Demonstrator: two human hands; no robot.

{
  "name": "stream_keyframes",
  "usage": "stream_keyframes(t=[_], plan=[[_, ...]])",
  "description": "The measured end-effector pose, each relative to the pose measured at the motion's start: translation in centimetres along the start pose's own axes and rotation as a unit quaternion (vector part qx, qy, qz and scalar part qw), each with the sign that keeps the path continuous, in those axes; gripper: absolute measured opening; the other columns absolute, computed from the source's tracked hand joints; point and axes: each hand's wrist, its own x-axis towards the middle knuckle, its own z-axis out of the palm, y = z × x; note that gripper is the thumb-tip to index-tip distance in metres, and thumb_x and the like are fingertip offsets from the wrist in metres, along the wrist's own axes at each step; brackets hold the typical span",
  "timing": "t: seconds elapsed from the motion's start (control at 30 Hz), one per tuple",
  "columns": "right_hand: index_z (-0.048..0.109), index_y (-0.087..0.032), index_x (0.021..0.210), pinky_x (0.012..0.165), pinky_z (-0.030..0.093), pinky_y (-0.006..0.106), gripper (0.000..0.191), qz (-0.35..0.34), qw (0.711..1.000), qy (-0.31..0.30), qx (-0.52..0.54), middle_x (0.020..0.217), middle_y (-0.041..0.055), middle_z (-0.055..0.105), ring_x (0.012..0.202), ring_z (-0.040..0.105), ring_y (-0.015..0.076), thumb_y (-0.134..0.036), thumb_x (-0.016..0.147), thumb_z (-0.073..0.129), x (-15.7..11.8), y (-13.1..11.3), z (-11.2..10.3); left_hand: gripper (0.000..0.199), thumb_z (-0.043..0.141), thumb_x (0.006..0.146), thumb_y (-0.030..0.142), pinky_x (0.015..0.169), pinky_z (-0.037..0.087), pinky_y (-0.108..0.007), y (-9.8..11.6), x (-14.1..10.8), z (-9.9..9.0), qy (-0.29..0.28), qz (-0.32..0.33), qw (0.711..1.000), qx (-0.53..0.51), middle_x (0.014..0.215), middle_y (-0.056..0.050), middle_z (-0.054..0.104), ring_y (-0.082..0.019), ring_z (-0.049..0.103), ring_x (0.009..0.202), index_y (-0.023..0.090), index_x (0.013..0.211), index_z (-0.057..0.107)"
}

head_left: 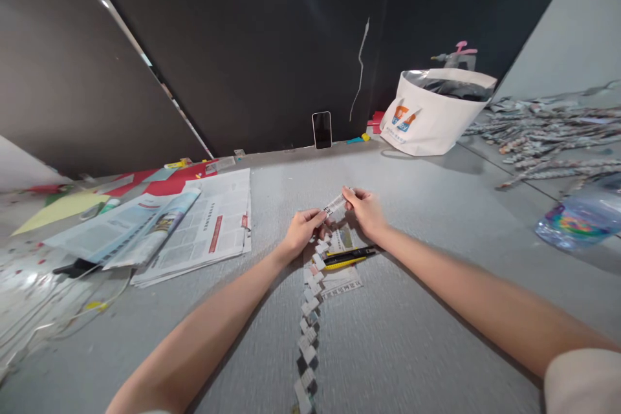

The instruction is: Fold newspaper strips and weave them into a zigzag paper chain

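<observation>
A small folded newspaper strip (334,206) is stretched between my two hands above the grey table. My left hand (305,230) pinches its lower left end, and my right hand (363,208) grips its upper right end. From beneath my left hand a zigzag chain of folded paper (309,308) runs down toward the bottom edge. A black and yellow cutter (345,260) lies right of the chain, on pieces of newspaper (342,279).
Newspapers (213,223) are stacked at the left, near cables and coloured paper. A phone (322,130) leans on the dark panel. At the right are a white bag (431,116), braided paper strands (548,136) and a plastic packet (577,223).
</observation>
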Motion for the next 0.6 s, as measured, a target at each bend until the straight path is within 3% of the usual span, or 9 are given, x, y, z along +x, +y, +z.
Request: stream_keyframes(t=[0.3,0.47,0.6], plan=[[0.050,-0.023,0.058,0.058,0.035,0.030,0.055,-0.028,0.999,-0.017,0.005,0.059,-0.0012,0.049,0.058,0.043,0.0144,-0.063,0.087,0.072,-0.10,-0.30,0.10,0.047,0.066,0.091,0.062,0.058,0.036,-0.026,-0.03,-0.01,0.17,-0.013,0.013,1.000,0.013,0.068,-0.004,0.067,-0.010,0.051,0.056,0.015,0.082,0.070],[0.054,-0.023,0.058,0.061,0.040,0.030,0.053,-0.038,0.999,-0.015,0.008,0.060,0.0001,0.052,0.061,0.048,0.0154,-0.064,0.087,0.071,-0.27,-0.73,0.26,0.053,0.063,0.091,0.068,0.056,0.034,-0.026,-0.31,0.23,0.24,-0.001,0.024,0.999,0.035,0.061,-0.003,0.064,-0.011,0.049,0.054,0.016,0.081,0.067],[0.063,-0.021,0.062,0.057,0.040,0.030,0.050,-0.011,0.995,-0.098,0.022,0.062,0.0012,0.058,0.058,0.050,0.0148,-0.065,0.082,0.077,-0.60,-0.55,0.61,0.053,0.062,0.092,0.067,0.055,0.035,-0.026,-0.09,0.01,0.36,0.024,0.034,0.999,0.034,0.063,-0.003,0.065,-0.010,0.049,0.053,0.016,0.079,0.067]])
